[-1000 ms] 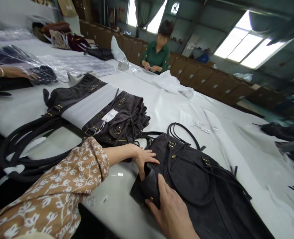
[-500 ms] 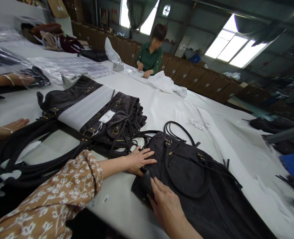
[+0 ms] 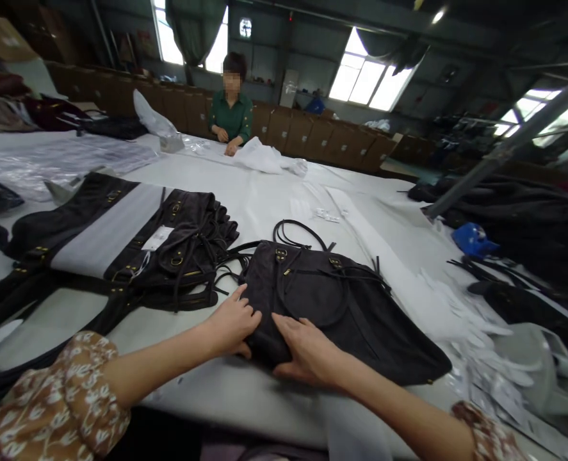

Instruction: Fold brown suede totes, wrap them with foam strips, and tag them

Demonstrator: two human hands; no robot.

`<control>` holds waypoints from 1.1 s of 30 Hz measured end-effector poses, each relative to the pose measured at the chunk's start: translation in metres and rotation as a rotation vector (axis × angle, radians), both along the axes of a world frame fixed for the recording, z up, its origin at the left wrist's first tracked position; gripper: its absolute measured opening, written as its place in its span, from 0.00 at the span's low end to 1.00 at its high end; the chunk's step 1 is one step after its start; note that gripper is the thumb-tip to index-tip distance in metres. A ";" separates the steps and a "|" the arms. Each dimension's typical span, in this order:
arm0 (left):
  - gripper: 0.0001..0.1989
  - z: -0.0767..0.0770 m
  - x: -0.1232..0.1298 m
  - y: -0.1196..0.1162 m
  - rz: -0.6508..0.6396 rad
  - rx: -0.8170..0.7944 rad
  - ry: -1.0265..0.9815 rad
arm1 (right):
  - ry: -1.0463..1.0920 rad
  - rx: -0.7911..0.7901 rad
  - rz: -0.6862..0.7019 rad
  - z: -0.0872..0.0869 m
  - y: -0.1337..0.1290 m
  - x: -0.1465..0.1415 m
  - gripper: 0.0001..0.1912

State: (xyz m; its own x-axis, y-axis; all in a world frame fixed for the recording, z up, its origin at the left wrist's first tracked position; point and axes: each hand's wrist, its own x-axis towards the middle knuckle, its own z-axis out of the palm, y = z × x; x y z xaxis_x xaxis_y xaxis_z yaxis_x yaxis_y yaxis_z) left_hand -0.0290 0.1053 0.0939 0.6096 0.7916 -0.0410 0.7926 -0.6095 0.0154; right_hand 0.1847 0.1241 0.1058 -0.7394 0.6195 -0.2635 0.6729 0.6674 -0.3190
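Observation:
A dark bag [image 3: 322,298] lies flat on the white table, its looped handle resting on its upper side. At its left end is my left hand [image 3: 238,320], the fingers somewhat bent against the edge and the thumb low. My right hand [image 3: 307,349] lies on the near side of the same bag, fingers stretched out and thumb apart. Left of it rests a stack of dark bags [image 3: 182,246] with a white band [image 3: 111,227] around it and a white tag [image 3: 157,238] on top. Thin cords lie between stack and bag.
Across the white table [image 3: 274,198] a person in green [image 3: 230,115] handles white wrapping [image 3: 264,157]. Clear plastic covers the left side. Dark bags, a blue item [image 3: 473,240] and a grey container [image 3: 538,365] are at right, near a slanted metal pole [image 3: 495,153].
The view has swung right. The near bag's left end, folded up between my hands before, now lies flatter. My left hand's fingers are more bent, and my right hand presses the bag's near side.

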 end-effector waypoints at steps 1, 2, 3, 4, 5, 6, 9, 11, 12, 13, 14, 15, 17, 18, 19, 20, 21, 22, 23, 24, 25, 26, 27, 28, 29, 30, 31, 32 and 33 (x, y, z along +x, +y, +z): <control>0.32 -0.003 0.005 0.000 -0.018 0.058 0.039 | -0.019 -0.003 -0.018 0.000 -0.001 0.016 0.51; 0.35 -0.006 0.009 0.000 -0.051 0.106 0.062 | -0.047 -0.004 -0.040 0.000 -0.002 0.031 0.53; 0.36 -0.007 0.012 0.001 -0.082 0.146 0.070 | -0.070 -0.007 -0.058 -0.001 -0.003 0.043 0.52; 0.38 -0.008 0.014 0.001 -0.106 0.172 0.068 | -0.080 -0.008 -0.065 -0.003 -0.004 0.054 0.51; 0.38 -0.008 0.016 0.001 -0.121 0.184 0.064 | -0.077 -0.002 -0.063 -0.004 -0.004 0.061 0.49; 0.37 -0.007 0.017 0.001 -0.123 0.180 0.059 | -0.062 0.014 -0.054 -0.005 -0.003 0.066 0.47; 0.28 -0.008 0.018 -0.001 -0.071 0.119 0.057 | 0.019 0.096 0.000 -0.007 0.003 0.070 0.36; 0.20 -0.016 0.017 -0.004 -0.031 0.109 0.087 | 0.043 0.152 0.031 -0.013 0.010 0.071 0.22; 0.18 -0.022 0.017 -0.006 -0.015 0.126 0.107 | 0.035 0.184 0.035 -0.019 0.013 0.071 0.15; 0.17 -0.030 0.016 -0.009 -0.002 0.154 0.123 | 0.016 0.221 0.033 -0.027 0.015 0.071 0.10; 0.19 -0.039 0.016 -0.011 0.013 0.192 0.133 | -0.002 0.263 0.029 -0.036 0.017 0.072 0.09; 0.20 -0.048 0.016 -0.014 0.033 0.234 0.135 | -0.010 0.309 0.027 -0.046 0.018 0.072 0.11; 0.22 -0.063 0.015 -0.019 0.075 0.313 0.127 | 0.011 0.370 0.033 -0.062 0.018 0.073 0.14; 0.23 -0.068 0.015 -0.021 0.091 0.340 0.124 | 0.031 0.374 0.035 -0.066 0.018 0.074 0.15; 0.23 -0.071 0.015 -0.023 0.101 0.353 0.126 | 0.050 0.358 0.037 -0.067 0.018 0.076 0.15; 0.24 -0.072 0.015 -0.024 0.104 0.353 0.129 | 0.066 0.329 0.041 -0.065 0.018 0.078 0.15; 0.24 -0.072 0.015 -0.025 0.097 0.344 0.132 | 0.076 0.290 0.052 -0.058 0.019 0.083 0.15; 0.25 -0.071 0.014 -0.025 0.084 0.335 0.135 | 0.083 0.250 0.072 -0.050 0.019 0.090 0.16; 0.25 -0.070 0.013 -0.026 0.072 0.329 0.136 | 0.085 0.217 0.096 -0.040 0.020 0.099 0.19; 0.26 -0.068 0.012 -0.026 0.064 0.329 0.134 | 0.080 0.195 0.117 -0.029 0.020 0.111 0.23; 0.27 -0.068 0.012 -0.027 0.063 0.333 0.126 | 0.065 0.185 0.123 -0.020 0.021 0.124 0.27; 0.27 -0.068 0.011 -0.027 0.067 0.335 0.115 | 0.040 0.185 0.107 -0.013 0.021 0.139 0.31; 0.28 -0.069 0.010 -0.028 0.075 0.334 0.100 | 0.009 0.193 0.072 -0.010 0.020 0.154 0.33; 0.29 -0.070 0.009 -0.029 0.084 0.330 0.083 | -0.020 0.208 0.027 -0.010 0.019 0.169 0.34; 0.29 -0.072 0.008 -0.030 0.089 0.324 0.069 | -0.043 0.223 -0.012 -0.014 0.018 0.182 0.34; 0.29 -0.074 0.007 -0.030 0.088 0.319 0.058 | -0.053 0.240 -0.037 -0.022 0.016 0.194 0.33; 0.30 -0.075 0.007 -0.031 0.085 0.317 0.055 | -0.047 0.265 -0.049 -0.033 0.014 0.203 0.30; 0.30 -0.076 0.007 -0.033 0.083 0.318 0.058 | -0.026 0.298 -0.051 -0.044 0.011 0.209 0.28; 0.31 -0.076 0.008 -0.034 0.083 0.321 0.065 | 0.005 0.339 -0.054 -0.056 0.008 0.213 0.26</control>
